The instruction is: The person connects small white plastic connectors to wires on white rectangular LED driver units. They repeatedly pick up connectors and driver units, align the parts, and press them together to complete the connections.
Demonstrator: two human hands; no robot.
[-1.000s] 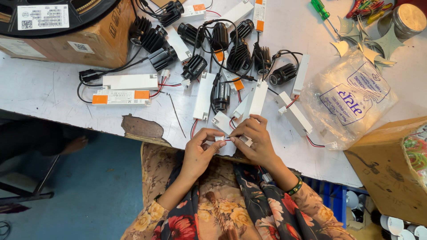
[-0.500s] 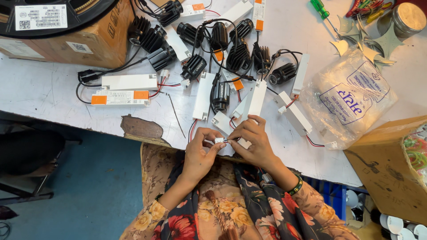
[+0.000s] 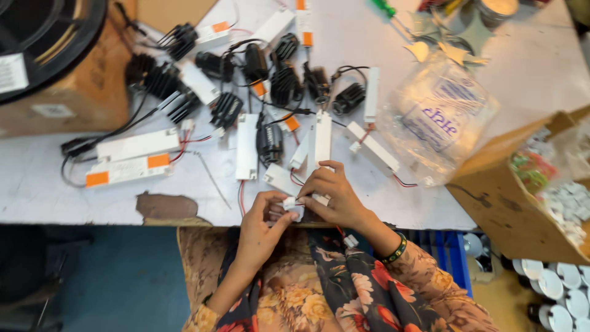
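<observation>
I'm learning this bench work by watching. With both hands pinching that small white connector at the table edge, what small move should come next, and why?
Probably a short push of the two halves together. The left hand pinches the small white connector, and the right hand holds a wire end against it at the table edge, so the parts look lined up. Whether they are already seated is too small to tell.
</observation>
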